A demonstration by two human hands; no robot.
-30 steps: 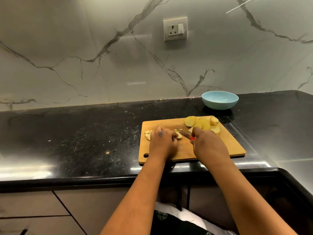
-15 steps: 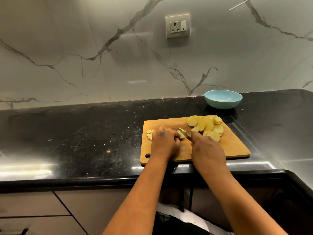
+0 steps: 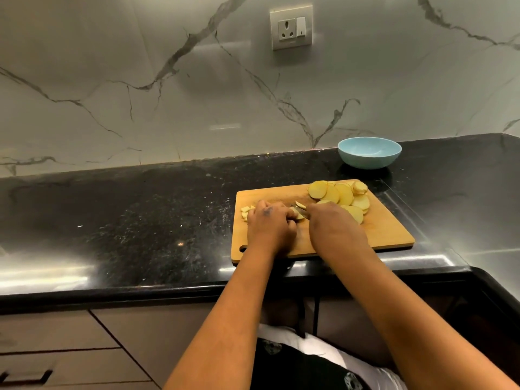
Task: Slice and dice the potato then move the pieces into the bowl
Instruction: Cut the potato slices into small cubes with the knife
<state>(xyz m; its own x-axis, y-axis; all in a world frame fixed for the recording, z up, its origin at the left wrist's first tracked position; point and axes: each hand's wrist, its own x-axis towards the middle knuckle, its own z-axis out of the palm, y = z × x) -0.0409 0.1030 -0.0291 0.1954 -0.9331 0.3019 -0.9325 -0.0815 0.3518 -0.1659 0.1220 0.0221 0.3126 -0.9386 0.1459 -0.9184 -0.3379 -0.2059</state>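
Note:
A wooden cutting board lies on the black counter. Round yellow potato slices are piled at its far right. A few small diced pieces lie at its far left. My left hand curls over a potato slice and holds it down on the board. My right hand grips a knife, whose blade points left into that slice. The handle is hidden inside my fist. A light blue bowl stands behind the board near the wall, with nothing visible in it.
The black counter stretches far to the left of the board. The marble wall behind carries a socket. Drawers sit below the counter's front edge. The counter turns a corner at the right.
The view has shifted slightly, and my right hand has moved the knife a little along the slice under my left hand. Board, slices and bowl stay in place.

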